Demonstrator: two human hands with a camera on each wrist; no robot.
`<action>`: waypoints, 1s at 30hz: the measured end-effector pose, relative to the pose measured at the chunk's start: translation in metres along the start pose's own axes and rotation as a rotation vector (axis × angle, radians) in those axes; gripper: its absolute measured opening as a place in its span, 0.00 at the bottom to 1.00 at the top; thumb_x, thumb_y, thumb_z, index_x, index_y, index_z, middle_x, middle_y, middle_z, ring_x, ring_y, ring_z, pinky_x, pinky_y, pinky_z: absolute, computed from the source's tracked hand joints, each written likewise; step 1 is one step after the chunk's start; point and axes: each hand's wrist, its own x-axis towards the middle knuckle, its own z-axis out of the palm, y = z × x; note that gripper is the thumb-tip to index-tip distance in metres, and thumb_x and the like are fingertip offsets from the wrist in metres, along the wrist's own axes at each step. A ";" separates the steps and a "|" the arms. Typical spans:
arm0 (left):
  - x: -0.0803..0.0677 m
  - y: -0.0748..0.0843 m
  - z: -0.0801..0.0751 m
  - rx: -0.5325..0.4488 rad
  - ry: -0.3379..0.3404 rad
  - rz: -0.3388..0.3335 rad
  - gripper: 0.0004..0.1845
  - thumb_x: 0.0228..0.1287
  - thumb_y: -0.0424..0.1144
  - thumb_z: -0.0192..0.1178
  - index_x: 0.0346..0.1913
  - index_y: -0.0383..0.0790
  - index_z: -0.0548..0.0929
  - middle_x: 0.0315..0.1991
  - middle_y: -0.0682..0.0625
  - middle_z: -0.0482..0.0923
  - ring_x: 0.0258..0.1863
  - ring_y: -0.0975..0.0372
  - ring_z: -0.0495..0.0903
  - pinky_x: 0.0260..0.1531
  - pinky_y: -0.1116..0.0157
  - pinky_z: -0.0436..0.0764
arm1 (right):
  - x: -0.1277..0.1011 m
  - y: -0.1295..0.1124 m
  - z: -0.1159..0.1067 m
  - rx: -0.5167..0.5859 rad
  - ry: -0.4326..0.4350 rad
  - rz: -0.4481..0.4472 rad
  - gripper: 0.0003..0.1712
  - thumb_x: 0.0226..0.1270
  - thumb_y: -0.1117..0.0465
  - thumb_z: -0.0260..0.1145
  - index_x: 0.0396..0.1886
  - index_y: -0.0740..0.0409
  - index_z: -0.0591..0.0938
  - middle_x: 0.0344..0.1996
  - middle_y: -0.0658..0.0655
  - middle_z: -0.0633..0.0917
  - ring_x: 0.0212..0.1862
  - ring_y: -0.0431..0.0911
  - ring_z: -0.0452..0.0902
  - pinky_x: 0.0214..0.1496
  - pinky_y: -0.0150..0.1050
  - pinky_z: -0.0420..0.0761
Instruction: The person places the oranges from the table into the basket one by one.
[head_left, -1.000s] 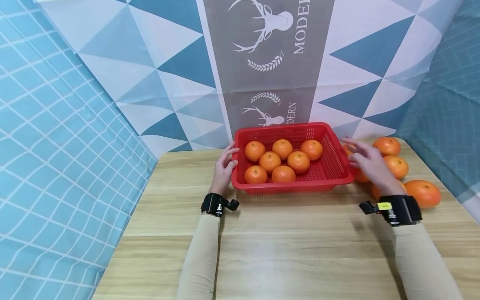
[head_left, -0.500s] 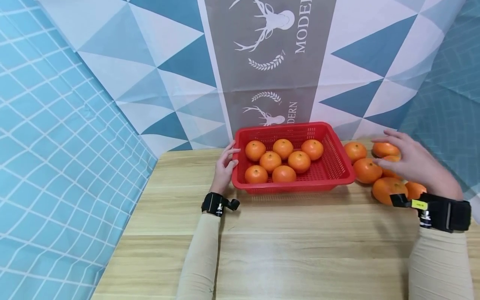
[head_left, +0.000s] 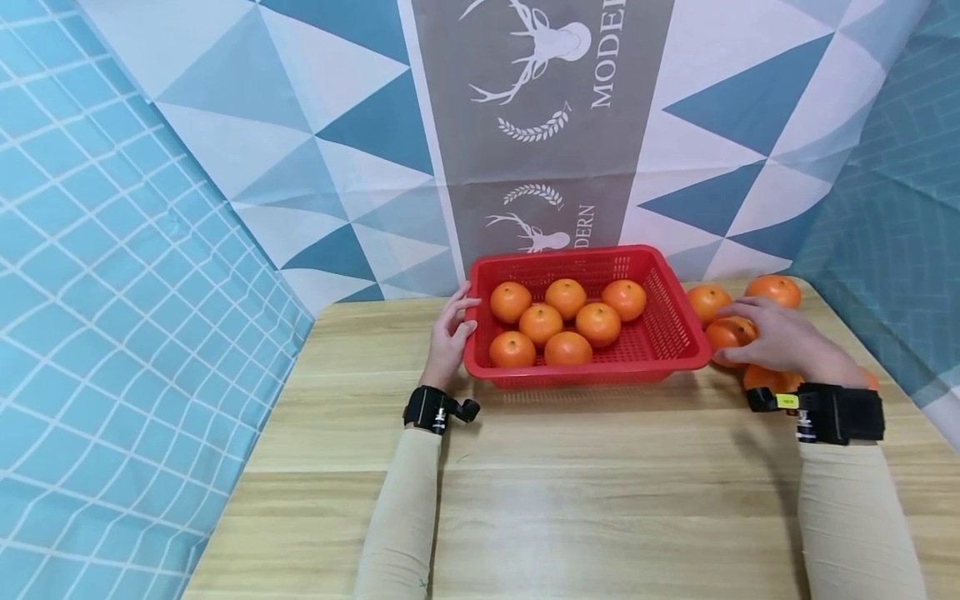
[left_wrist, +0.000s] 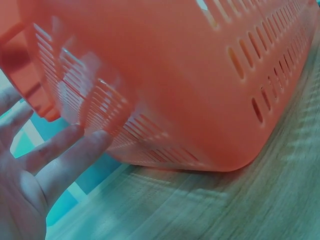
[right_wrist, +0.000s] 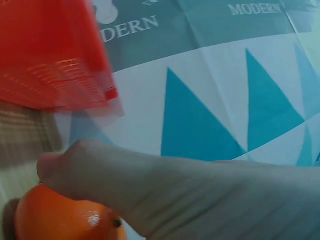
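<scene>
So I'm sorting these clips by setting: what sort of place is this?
Probably a staged recording corner, not a kitchen or shop. A printed cloth backdrop with deer and "MODERN" lettering hangs behind a bare wooden table, which holds only a red basket and oranges.

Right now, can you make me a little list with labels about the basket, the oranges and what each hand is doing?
basket: red, on the table
oranges in basket: seven
loose oranges: on the table, right of the basket
left hand: fingers straight, touching the basket's left wall
right hand: curled over a loose orange
</scene>
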 end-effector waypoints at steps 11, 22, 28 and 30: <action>0.001 0.004 0.003 -0.025 0.000 -0.001 0.22 0.83 0.27 0.51 0.72 0.25 0.79 0.91 0.50 0.63 0.83 0.41 0.75 0.75 0.45 0.81 | 0.010 0.002 0.010 0.066 -0.038 0.036 0.33 0.71 0.58 0.81 0.71 0.65 0.82 0.52 0.70 0.83 0.54 0.65 0.77 0.42 0.50 0.87; 0.001 0.001 0.003 -0.036 0.001 -0.008 0.22 0.83 0.27 0.50 0.73 0.26 0.79 0.91 0.50 0.63 0.83 0.41 0.75 0.74 0.45 0.81 | 0.009 0.006 0.011 0.073 -0.033 0.056 0.35 0.71 0.62 0.80 0.74 0.69 0.80 0.54 0.73 0.82 0.55 0.67 0.76 0.42 0.52 0.89; 0.000 0.002 0.001 -0.047 -0.004 -0.010 0.22 0.82 0.27 0.51 0.72 0.25 0.79 0.91 0.49 0.63 0.84 0.40 0.74 0.73 0.46 0.82 | 0.008 0.004 0.007 0.082 0.004 0.035 0.31 0.70 0.64 0.79 0.71 0.66 0.83 0.52 0.70 0.85 0.54 0.65 0.78 0.41 0.50 0.89; 0.001 0.001 0.001 -0.044 -0.003 -0.007 0.22 0.82 0.27 0.51 0.72 0.25 0.79 0.91 0.49 0.63 0.84 0.40 0.74 0.73 0.46 0.82 | 0.006 0.003 0.004 0.071 0.024 0.035 0.33 0.71 0.64 0.79 0.73 0.69 0.81 0.57 0.75 0.83 0.57 0.69 0.76 0.43 0.56 0.91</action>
